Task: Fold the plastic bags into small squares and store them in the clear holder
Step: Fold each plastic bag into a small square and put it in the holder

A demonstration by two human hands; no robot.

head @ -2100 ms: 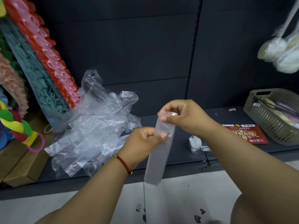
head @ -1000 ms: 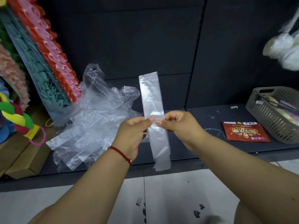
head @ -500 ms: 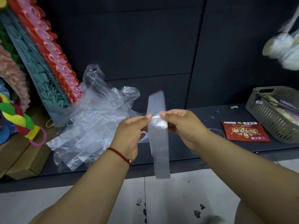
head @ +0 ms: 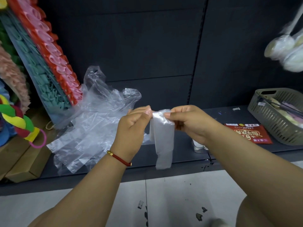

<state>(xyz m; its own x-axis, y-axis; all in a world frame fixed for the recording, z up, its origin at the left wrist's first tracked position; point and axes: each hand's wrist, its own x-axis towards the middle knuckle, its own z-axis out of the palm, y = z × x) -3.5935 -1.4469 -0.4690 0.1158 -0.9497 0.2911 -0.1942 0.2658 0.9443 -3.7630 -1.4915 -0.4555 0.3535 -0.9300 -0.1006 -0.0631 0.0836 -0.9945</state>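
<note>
Both forearms reach forward from the bottom corners and meet in mid-air above the edge of the dark grey shelf (head: 229,115). The left hand (head: 132,126), with a red cord bracelet (head: 119,158) at the wrist, pinches the top of a narrow folded strip of clear plastic bag (head: 162,138) between thumb and forefinger, the other fingers curled under. The right hand (head: 190,122) pinches the same top edge from the other side, its fingertips nearly touching the left ones. The strip is doubled over at the pinch and hangs straight down in front of the shelf edge, clear of the pale tiled floor (head: 180,202). Behind the left hand a loose heap of crumpled clear plastic bags (head: 91,125) lies on the shelf, leaning against a slanted rack of red, pink and teal ribbons (head: 49,63). To the right lie a red printed packet (head: 247,133) and a grey slotted plastic basket (head: 277,122). A small clear container (head: 199,145) shows partly under the right wrist.
</note>
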